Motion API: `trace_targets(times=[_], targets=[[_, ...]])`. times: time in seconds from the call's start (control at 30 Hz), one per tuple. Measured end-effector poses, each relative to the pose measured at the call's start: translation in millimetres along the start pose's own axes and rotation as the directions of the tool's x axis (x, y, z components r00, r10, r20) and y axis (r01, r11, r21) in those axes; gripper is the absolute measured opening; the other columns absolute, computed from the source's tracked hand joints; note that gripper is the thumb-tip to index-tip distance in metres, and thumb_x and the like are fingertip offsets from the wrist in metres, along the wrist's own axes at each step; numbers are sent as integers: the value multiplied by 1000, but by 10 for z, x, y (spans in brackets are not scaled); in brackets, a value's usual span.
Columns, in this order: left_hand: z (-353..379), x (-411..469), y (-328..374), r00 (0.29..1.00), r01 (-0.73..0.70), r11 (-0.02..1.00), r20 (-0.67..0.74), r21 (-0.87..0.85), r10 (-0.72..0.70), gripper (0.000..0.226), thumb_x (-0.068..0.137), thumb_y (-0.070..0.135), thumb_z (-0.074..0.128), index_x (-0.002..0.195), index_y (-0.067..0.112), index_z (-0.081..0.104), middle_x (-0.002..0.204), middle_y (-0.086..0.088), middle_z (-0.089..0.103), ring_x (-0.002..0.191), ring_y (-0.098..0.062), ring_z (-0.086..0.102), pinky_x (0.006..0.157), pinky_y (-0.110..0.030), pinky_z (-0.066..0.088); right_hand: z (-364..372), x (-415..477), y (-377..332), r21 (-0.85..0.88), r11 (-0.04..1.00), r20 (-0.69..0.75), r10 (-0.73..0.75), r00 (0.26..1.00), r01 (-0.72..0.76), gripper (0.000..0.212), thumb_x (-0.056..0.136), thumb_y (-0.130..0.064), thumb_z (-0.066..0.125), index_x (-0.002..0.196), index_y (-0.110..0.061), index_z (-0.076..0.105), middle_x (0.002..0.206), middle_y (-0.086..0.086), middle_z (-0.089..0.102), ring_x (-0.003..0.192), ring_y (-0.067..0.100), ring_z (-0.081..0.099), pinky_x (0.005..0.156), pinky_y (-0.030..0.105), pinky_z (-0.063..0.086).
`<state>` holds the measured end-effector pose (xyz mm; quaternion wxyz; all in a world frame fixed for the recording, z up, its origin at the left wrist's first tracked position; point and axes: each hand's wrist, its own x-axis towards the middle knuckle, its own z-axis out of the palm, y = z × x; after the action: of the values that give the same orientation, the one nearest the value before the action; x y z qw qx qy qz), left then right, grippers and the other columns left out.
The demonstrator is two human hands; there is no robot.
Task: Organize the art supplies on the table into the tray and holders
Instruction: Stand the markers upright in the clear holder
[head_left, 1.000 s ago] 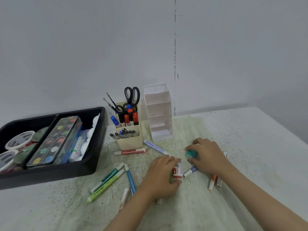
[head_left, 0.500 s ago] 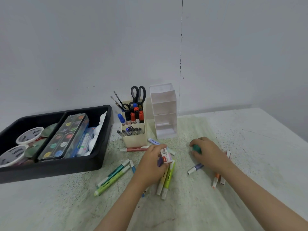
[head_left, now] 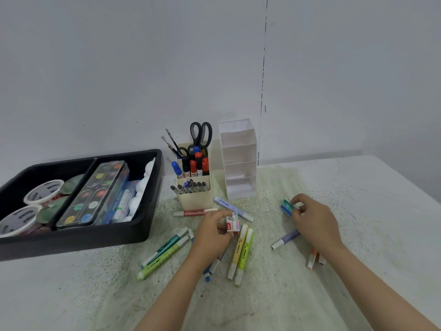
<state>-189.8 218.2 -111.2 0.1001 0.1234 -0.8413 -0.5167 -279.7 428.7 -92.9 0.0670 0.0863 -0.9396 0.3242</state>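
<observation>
Pinching red box [head_left: 232, 222] in left hand [head_left: 212, 234], green box [head_left: 287, 206] in right hand [head_left: 316, 222], likely bound for the far white holder [head_left: 238, 161].

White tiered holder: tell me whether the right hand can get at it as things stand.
Probably yes. The right hand, pinching a small blue-green box, is a little in front of the white tiered holder and to its right; only bare table lies between them. Its grip is full, though.

Bare left hand [head_left: 211, 235], bare right hand [head_left: 315, 225], 2 bare forearms [head_left: 372, 278]
</observation>
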Motion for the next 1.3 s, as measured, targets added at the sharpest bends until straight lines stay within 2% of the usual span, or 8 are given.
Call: trace_targets(times=[0.1,0.2,0.37,0.47,0.63,0.9,1.13,1.3], targets=[[26,21,-5,995,99,987,-10,-125,-100,36,77,3,72,108,21,65,106,10,59,86,-1,63,76,-21,54,-13,-1,-16,11,999,48,50,998,-51,21,86,-13,51,94,-30,59,80,-4,63,61,16,57,56,29,46],[47,47,-22,991,124,979,-39,-159,-132,29,82,2,67,106,18,67,96,14,62,86,2,60,73,-14,49,21,24,-74,268,954,105,109,989,-133,21,85,-13,57,93,-31,63,76,-6,66,57,14,54,53,25,43],[61,102,-29,976,164,952,-97,-259,-194,31,82,-6,63,87,25,68,93,4,69,89,-8,64,78,-23,53,200,111,-299,687,648,253,213,944,-330,19,87,-4,61,97,-16,72,71,2,66,59,14,53,54,18,50],[72,116,8,970,180,918,-92,-354,-225,32,81,-8,64,86,24,69,92,2,70,88,-9,65,79,-26,54,312,157,-449,773,514,307,208,929,-370,19,87,2,60,94,-11,70,64,5,63,53,12,51,50,18,49],[71,114,69,966,132,851,-126,-508,-225,23,81,-9,64,96,8,68,84,2,69,75,-4,66,61,-11,50,465,247,-621,798,476,333,163,929,-370,19,87,2,58,98,-9,69,67,7,60,54,13,47,50,19,44],[126,277,98,967,103,884,-163,-455,-197,30,81,-13,61,109,0,65,83,8,66,66,11,63,63,-8,49,683,333,-622,692,683,147,181,972,-232,22,85,-2,60,103,-12,71,67,4,60,51,11,47,49,13,40],[211,448,184,961,81,916,-214,-393,-177,32,82,-9,62,111,5,66,98,-4,68,85,-6,63,70,-8,50,718,257,-591,509,860,-68,-8,998,42,16,89,-7,56,99,-15,66,68,-5,59,56,8,50,51,10,37],[238,549,239,964,15,968,-252,-251,-81,31,83,-5,63,112,6,65,88,10,64,70,11,61,65,-5,49,732,176,-537,346,916,-55,-195,979,202,24,92,-11,51,111,-17,64,87,-6,59,75,9,52,62,10,33]])
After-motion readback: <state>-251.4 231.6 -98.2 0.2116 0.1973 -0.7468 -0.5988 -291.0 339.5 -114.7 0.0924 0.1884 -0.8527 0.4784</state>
